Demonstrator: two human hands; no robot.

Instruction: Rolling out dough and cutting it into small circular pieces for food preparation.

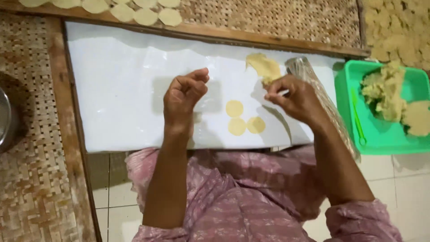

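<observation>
Thin dough over a slick sheet: tearing is what I worry about.
On my left, the left hand (184,96) hovers loosely curled, holding nothing, above the white sheet (116,89); three dough discs (234,109) lie just beside it; the right hand (291,96) pinches a dough scrap (264,67), which I judge may tear or drop onto the discs; the green tray (345,98) sits farthest right.
</observation>
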